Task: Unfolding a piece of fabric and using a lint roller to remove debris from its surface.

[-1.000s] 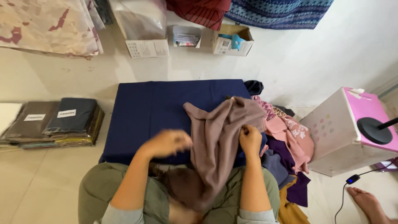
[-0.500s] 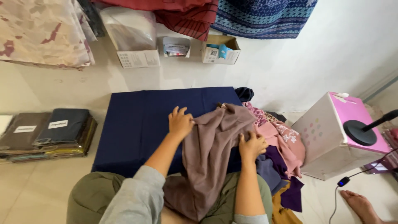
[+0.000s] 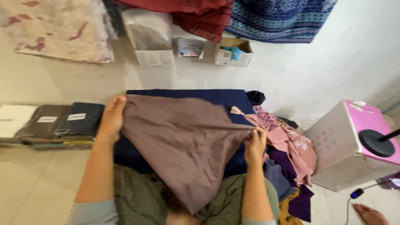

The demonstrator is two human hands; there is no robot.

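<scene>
Stretching a mauve cloth between left hand and right hand, both pinching edges; a loose pinch could drop it.

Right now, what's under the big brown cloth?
A dark blue mat shows at the edges of the brown cloth, held by both hands. Anything under its middle is hidden.

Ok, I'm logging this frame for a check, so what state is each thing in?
Left hand: gripping the cloth's corner.
Right hand: pinching its opposite edge.
Mauve cloth: spread taut between both hands.
Navy mat: flat, partly covered.
Clothes pile: crumpled.
Cardboard box: open.
</scene>
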